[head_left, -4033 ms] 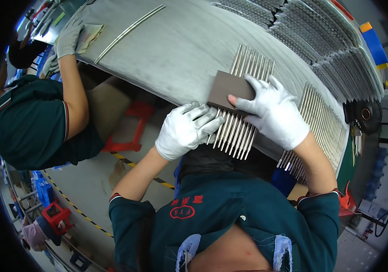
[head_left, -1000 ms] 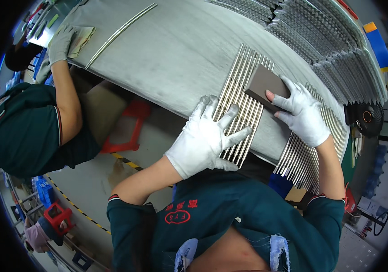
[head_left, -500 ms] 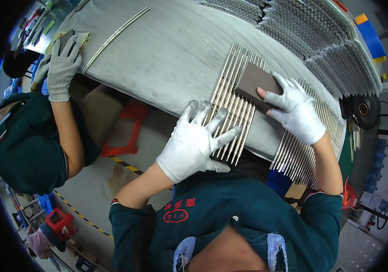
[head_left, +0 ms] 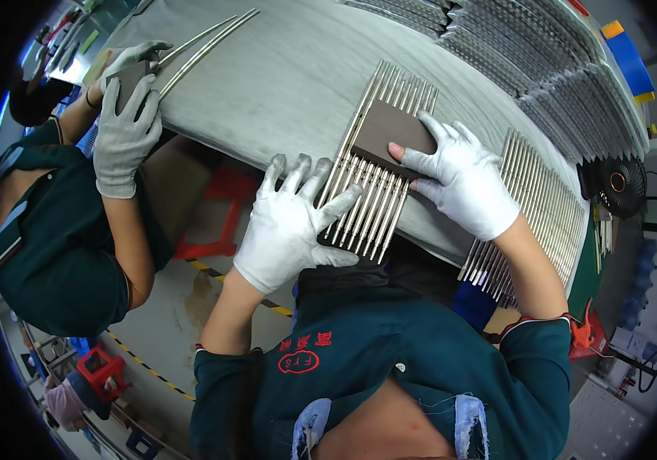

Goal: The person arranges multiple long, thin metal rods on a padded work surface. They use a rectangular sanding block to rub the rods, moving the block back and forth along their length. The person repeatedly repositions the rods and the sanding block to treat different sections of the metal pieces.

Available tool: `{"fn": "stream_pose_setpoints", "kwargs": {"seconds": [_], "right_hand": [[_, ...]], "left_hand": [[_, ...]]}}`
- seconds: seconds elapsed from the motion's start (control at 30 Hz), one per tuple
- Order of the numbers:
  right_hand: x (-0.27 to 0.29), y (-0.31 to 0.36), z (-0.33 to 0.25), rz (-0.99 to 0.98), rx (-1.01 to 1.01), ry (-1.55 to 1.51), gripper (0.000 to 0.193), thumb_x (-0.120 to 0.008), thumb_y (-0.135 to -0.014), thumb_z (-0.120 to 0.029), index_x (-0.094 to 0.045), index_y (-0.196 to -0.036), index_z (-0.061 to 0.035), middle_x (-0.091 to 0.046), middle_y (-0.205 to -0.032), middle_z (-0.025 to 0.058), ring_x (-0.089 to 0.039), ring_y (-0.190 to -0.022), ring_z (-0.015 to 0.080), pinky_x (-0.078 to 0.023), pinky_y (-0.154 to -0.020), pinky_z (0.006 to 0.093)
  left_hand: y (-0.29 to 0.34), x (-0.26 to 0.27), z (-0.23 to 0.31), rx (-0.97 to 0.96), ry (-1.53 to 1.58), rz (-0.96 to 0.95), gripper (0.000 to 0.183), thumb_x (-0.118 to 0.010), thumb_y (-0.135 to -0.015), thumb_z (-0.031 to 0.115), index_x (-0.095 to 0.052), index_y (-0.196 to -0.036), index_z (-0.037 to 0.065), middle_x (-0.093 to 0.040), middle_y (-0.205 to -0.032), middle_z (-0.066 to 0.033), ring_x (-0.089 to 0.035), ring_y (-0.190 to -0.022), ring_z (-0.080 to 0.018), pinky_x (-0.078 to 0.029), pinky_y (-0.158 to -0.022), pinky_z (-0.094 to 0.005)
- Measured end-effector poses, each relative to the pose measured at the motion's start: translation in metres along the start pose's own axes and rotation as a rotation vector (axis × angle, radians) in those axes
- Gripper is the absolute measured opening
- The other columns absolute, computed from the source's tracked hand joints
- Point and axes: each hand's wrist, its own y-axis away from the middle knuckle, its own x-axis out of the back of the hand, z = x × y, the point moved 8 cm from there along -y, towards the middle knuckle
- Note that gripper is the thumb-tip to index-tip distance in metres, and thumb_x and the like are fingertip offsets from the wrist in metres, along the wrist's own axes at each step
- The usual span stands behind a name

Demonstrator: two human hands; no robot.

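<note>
A row of slim, shiny metal rods [head_left: 360,203] lies side by side across the table's near edge, their lower ends sticking out past it. My right hand [head_left: 466,180], in a white glove, is closed on a flat grey-brown block like a sanding sponge [head_left: 392,136]. The block lies flat over the upper half of the rods. Two bare fingertips poke through the glove. My left hand [head_left: 286,222], gloved with greyed fingertips, has its fingers spread over the left side and lower part of the row.
More metal rods [head_left: 534,215] lie in a wide row to the right. Wrapped, textured stacks [head_left: 528,54] line the far right. A black fan [head_left: 616,180] stands beyond the table's right end. At left, a co-worker's gloved hands [head_left: 129,142] hold a similar block and rods. A red stool [head_left: 217,215] stands below.
Both my hands, the block and the rods under them have shifted left. The block now covers more of the row's width. The co-worker's hands have moved onto the rods at left.
</note>
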Motion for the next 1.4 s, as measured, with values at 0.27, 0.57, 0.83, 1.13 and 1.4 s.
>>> {"fn": "stream_pose_setpoints", "kwargs": {"seconds": [0.27,0.57,0.83,1.13,1.4], "right_hand": [[-0.002,0.062,0.010,-0.138,-0.004,0.065,0.053,-0.076,-0.085,-0.026,-0.063,-0.135,-0.0376,-0.046,-0.149,0.0239,-0.050,-0.132,0.0421,-0.038,-0.114,0.0562],[0.006,0.009,-0.032,0.091,0.140,0.031,0.051,-0.076,-0.081,-0.022,-0.067,-0.130,-0.0301,-0.054,-0.138,0.0282,-0.059,-0.122,0.0390,-0.039,-0.112,0.0556],[-0.002,0.014,-0.037,0.059,0.089,0.097,0.055,-0.079,-0.078,-0.026,-0.066,-0.132,-0.0340,-0.053,-0.139,0.0291,-0.058,-0.125,0.0408,-0.043,-0.108,0.0578],[-0.008,-0.036,-0.019,0.035,0.098,-0.001,0.049,-0.069,-0.091,-0.031,-0.061,-0.139,-0.0376,-0.049,-0.147,0.0259,-0.053,-0.132,0.0370,-0.033,-0.116,0.0553],[-0.002,0.007,0.013,0.007,0.042,0.033,0.049,-0.071,-0.089,-0.027,-0.063,-0.138,-0.0347,-0.046,-0.150,0.0256,-0.053,-0.132,0.0393,-0.030,-0.119,0.0551]], "left_hand": [[0.000,0.003,-0.001,-0.024,-0.002,0.090,0.082,-0.082,-0.065,0.029,-0.056,-0.143,0.033,-0.060,-0.133,-0.0188,-0.056,-0.124,-0.0388,-0.037,-0.111,-0.0596],[-0.003,0.002,-0.002,-0.036,-0.024,0.084,0.071,-0.077,-0.068,0.021,-0.061,-0.136,0.031,-0.062,-0.129,-0.0182,-0.059,-0.120,-0.0362,-0.039,-0.111,-0.0554],[-0.001,0.002,-0.002,-0.043,0.000,0.089,0.070,-0.079,-0.067,0.022,-0.061,-0.134,0.031,-0.061,-0.129,-0.0181,-0.059,-0.122,-0.0361,-0.041,-0.110,-0.0548],[-0.002,0.006,0.003,-0.027,0.002,0.082,0.077,-0.084,-0.064,0.032,-0.060,-0.137,0.031,-0.060,-0.133,-0.0192,-0.057,-0.125,-0.0363,-0.039,-0.110,-0.0581],[-0.004,-0.006,0.027,-0.128,0.077,0.079,0.075,-0.083,-0.068,0.034,-0.058,-0.139,0.028,-0.061,-0.133,-0.0174,-0.058,-0.123,-0.0371,-0.037,-0.111,-0.0597]]}}
